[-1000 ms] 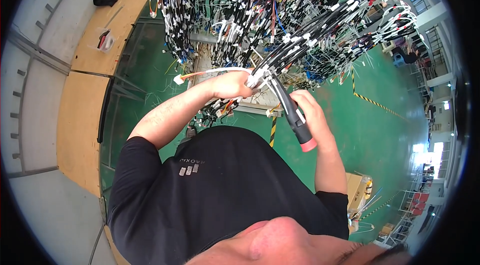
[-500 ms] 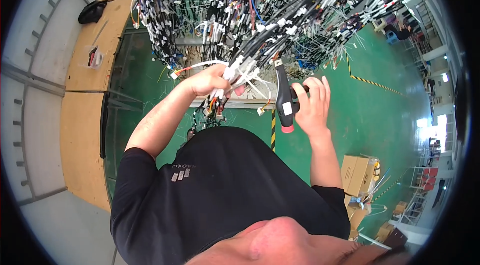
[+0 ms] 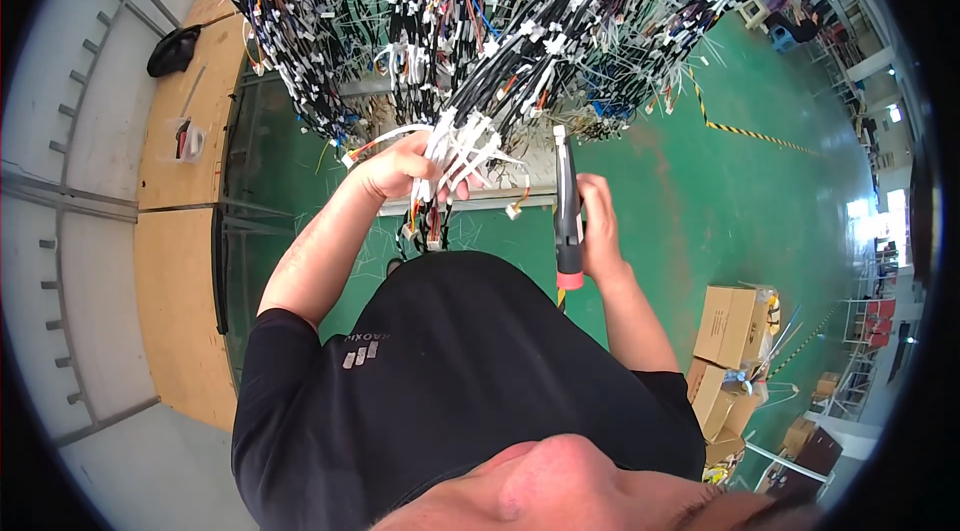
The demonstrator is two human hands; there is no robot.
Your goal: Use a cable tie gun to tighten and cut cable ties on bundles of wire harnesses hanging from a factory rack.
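Note:
My left hand (image 3: pixel 402 171) is closed around a wire harness (image 3: pixel 440 146), near a cluster of white cable tie tails (image 3: pixel 470 153) that stick out to the right. Below that hand the harness ends in loose wires with small white connectors (image 3: pixel 434 243). Another white connector (image 3: pixel 514 212) dangles on coloured wires to its right. My right hand (image 3: pixel 600 231) grips a black cable tie gun (image 3: pixel 568 206) with a red knob at its near end. The gun's nose points away from me, right of the harness and apart from it. My right fingers are partly hidden behind the gun.
Thick hanging bundles of wire harnesses (image 3: pixel 560 31) fill the far side. Wooden-topped tables (image 3: pixel 180 281) line the left, with a small plastic bag (image 3: pixel 184 143) and a black bag (image 3: pixel 174 53). Cardboard boxes (image 3: pixel 727 326) stand on the green floor (image 3: pixel 680 211) at right.
My right hand has turned the cable tie gun so its narrow edge shows, and has moved slightly nearer me. My left hand keeps its hold on the harness, whose tie tails now fan out more.

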